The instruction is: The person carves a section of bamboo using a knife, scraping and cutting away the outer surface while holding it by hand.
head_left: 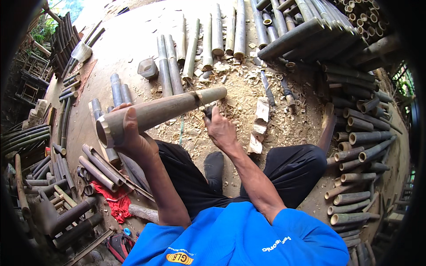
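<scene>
My left hand [133, 135] is wrapped round the wide end of a bamboo tube [155, 113], thumb on top. The tube is held off the ground, slanting up to the right. Its far end past the joint is paler and narrower. My right hand [222, 133] closes round the dark handle of what looks like a knife [207, 111]. Its thin dark edge lies across the tube by the joint; my fingers partly hide it. Below the tube's far end lie pale shavings [239, 95] and chips.
Two dark-handled tools [267, 88] and a pale wood block [258, 128] lie right of the shavings. Bamboo tubes [217, 31] lie ahead; stacked tubes [355, 177] line the right. A plastic tub [147, 68] stands ahead left. A red cloth [116, 199] lies near left.
</scene>
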The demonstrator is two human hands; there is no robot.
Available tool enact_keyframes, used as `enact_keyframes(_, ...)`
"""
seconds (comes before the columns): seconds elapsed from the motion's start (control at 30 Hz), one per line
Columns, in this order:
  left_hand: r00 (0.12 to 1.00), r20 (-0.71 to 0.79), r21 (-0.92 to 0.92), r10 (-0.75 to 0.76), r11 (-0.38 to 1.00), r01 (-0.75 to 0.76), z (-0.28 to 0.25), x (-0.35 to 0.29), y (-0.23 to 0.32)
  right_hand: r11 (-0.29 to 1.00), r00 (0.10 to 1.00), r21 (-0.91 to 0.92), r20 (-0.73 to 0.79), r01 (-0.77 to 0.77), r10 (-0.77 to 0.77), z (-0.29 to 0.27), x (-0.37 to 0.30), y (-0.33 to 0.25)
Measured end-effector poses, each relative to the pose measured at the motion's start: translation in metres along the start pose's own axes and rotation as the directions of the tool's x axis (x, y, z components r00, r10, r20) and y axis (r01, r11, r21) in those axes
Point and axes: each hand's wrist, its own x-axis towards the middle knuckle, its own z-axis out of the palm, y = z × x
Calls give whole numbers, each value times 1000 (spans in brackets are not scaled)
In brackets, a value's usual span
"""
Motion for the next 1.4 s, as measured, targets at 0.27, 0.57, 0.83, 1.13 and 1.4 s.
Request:
enact_keyframes(0.27,999,-19,41,30,999,-29,-1,3,1,995,989,76,-139,67,-56,6,-14,-13)
enact_keyframes(0.57,998,-51,24,20,1000,-19,3,1,4,1000,997,8,-76,-13,14,12,-11,-10)
enact_keyframes(0.83,997,-72,26,41,999,-39,8,0,5,993,998,108,-44,-43,48,23,-11,13)
enact_keyframes(1.13,988,-156,81,6,997,6,-10,9,10,976,987,147,39,-161,157,67,-21,26)
enact_keyframes(1.4,939,340,-157,-44,982,103,-36,20,-2,951,977,277,-123,-137,176,10,-9,37)
